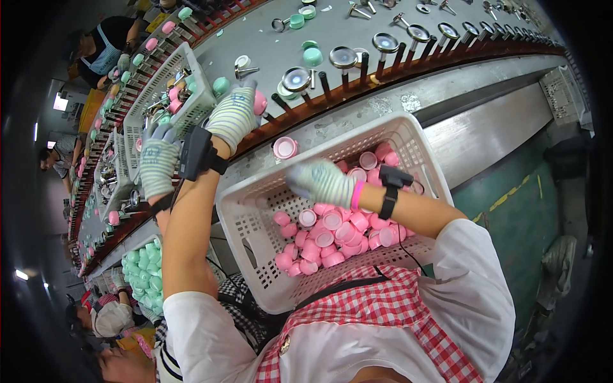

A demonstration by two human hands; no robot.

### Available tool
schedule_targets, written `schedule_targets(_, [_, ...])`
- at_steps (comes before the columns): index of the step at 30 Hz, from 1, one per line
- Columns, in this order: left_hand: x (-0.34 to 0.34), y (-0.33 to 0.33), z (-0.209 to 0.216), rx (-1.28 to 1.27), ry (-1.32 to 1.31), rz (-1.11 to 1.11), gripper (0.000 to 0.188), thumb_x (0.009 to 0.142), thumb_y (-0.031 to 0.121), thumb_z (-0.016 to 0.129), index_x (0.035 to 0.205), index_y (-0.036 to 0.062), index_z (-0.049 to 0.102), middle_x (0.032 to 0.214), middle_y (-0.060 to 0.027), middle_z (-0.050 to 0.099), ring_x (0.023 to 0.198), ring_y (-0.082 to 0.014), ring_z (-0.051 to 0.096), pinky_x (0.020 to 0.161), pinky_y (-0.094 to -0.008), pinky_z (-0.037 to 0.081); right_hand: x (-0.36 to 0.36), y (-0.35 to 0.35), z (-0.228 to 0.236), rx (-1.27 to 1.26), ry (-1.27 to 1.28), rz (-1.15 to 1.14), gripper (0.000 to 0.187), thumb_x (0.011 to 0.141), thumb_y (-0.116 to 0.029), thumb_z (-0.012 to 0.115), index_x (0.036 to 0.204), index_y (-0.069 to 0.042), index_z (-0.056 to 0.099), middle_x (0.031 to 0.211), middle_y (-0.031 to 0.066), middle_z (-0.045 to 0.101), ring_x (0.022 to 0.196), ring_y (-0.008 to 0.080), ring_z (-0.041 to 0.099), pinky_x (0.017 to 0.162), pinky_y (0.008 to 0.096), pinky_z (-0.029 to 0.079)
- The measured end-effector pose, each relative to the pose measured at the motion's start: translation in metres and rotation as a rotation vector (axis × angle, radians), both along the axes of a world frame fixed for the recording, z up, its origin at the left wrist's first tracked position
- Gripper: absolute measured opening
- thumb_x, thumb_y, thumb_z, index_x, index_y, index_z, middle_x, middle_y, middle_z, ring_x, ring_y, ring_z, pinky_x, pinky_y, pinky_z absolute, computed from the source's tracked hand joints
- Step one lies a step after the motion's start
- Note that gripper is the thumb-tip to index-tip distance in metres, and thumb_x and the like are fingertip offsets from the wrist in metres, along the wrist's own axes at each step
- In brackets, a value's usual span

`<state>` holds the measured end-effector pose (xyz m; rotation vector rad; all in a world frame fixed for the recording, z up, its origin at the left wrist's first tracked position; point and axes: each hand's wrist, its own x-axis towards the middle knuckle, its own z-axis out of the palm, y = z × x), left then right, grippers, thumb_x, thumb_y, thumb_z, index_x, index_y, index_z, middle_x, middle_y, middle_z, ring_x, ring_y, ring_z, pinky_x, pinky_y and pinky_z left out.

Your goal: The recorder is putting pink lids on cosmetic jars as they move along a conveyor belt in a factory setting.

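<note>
My left hand (233,115), in a striped knit glove, reaches to the row of pegs at the table edge. Its fingers are closed on a pink round cap (260,102) beside a black peg (271,119). My right hand (321,181), gloved too, is over the white crate (239,220); its fingers are smeared by motion, so whether they hold anything is unclear. Many pink caps (332,220) lie heaped in that crate. One pink cap with a pale inside (285,148) sits on the ledge between crate and pegs.
A co-worker's gloved hand (158,159) is left of my forearm, near a white basket (201,102) of mixed metal and coloured parts. Round metal pieces (385,43) top pegs along the curved edge. Green caps (143,271) fill another crate. Other people work at left.
</note>
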<state>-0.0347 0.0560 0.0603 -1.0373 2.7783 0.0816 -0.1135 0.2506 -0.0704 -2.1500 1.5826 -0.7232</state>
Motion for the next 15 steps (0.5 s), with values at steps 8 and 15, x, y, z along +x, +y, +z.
schedule_targets(8, [0.038, -0.013, -0.008, 0.007, -0.056, 0.219, 0.067, 0.068, 0.015, 0.078, 0.124, 0.0043, 0.043, 0.118, -0.0288, 0.055, 0.103, -0.0432, 0.061, 0.089, -0.0455, 0.051, -0.011, 0.029, -0.196, 0.241, 0.536, 0.039, 0.018, 0.080, -0.014, 0.058, 0.095, -0.004, 0.062, 0.085, 0.0162, 0.067, 0.071, 0.0309, 0.069, 0.053, 0.0425, 0.053])
schedule_targets(15, [0.088, -0.051, -0.033, 0.204, 0.174, 0.581, 0.073, 0.072, 0.016, 0.077, 0.133, 0.0023, 0.039, 0.127, -0.0281, 0.050, 0.109, -0.0373, 0.060, 0.090, -0.0442, 0.052, 0.003, 0.020, -0.187, 0.315, 0.435, -0.050, 0.023, 0.077, -0.014, 0.061, 0.096, -0.001, 0.063, 0.081, 0.0172, 0.069, 0.073, 0.0304, 0.070, 0.056, 0.0446, 0.053])
